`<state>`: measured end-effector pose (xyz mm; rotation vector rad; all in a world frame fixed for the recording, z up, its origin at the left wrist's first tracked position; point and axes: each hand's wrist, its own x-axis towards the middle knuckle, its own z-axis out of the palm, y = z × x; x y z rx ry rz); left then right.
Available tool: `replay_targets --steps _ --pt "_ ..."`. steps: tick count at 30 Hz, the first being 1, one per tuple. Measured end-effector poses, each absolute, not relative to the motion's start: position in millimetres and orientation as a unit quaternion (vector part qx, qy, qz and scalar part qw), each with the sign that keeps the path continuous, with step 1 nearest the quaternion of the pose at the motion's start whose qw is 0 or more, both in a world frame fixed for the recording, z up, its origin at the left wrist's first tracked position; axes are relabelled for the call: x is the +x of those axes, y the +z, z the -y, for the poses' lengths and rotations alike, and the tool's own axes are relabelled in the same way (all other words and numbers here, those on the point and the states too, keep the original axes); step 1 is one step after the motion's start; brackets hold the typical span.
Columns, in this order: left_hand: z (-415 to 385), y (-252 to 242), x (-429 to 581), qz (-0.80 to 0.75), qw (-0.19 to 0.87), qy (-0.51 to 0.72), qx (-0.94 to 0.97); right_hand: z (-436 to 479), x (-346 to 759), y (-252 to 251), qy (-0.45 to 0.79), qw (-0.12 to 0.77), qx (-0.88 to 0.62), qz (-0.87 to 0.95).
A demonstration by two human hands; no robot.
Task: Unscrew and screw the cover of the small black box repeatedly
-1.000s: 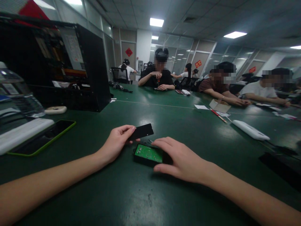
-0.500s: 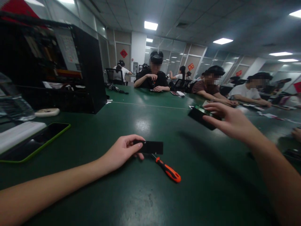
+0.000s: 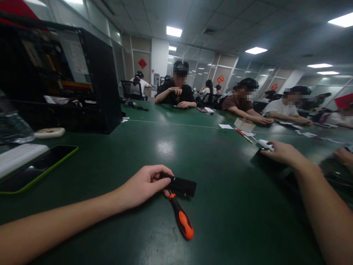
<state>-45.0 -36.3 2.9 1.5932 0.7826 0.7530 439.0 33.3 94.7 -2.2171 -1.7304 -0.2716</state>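
Note:
My left hand [image 3: 150, 184] pinches one end of a flat, black rectangular piece [image 3: 183, 186], thumb on top, just above the table. Under it lies an orange and black screwdriver [image 3: 182, 218], its handle pointing towards me and its tip partly hidden by my fingers. Far to the right, my right hand [image 3: 284, 152] is closed over a dark piece [image 3: 266, 154] low at the table surface. Most of that piece is covered by my fingers and shadow; whether it touches the table I cannot tell.
An open black computer case [image 3: 100, 84] stands at the left, near a green-edged phone [image 3: 41, 167] and a clear bottle [image 3: 13, 123]. A small box [image 3: 245, 125], a red pencil [image 3: 243, 135] and paper [image 3: 226, 126] lie beyond my right hand. Several people sit around.
My right hand has carried the dark piece with the green circuit board right and down towards the table. My left hand's piece has tilted and shifted nearer; the screwdriver has swung and slid nearer.

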Motion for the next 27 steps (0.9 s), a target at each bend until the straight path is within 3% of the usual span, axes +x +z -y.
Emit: replay_targets --steps 4,7,9,12,21,25,27 --pt "35 -1 -45 -0.331 0.58 0.324 0.67 -28 351 90 -0.011 0.212 -0.647 0.732" --pt "35 -1 -45 -0.323 0.583 0.333 0.667 -5 271 74 0.122 0.207 -0.514 0.824" --pt "35 0 -45 -0.324 0.582 0.343 0.662 17 228 65 0.292 0.207 -0.389 0.849" --pt "36 2 -45 -0.331 0.574 0.364 0.654 45 193 59 0.394 0.172 -0.344 0.835" --pt "38 -1 -46 -0.272 0.58 0.404 0.653 48 185 48 0.528 0.211 -0.348 0.746" --pt "39 -2 -46 -0.282 0.587 0.39 0.651 41 193 59 0.508 0.175 -0.331 0.775" --pt "39 -3 -45 -0.295 0.589 0.39 0.643 32 211 75 0.435 0.155 -0.362 0.81"
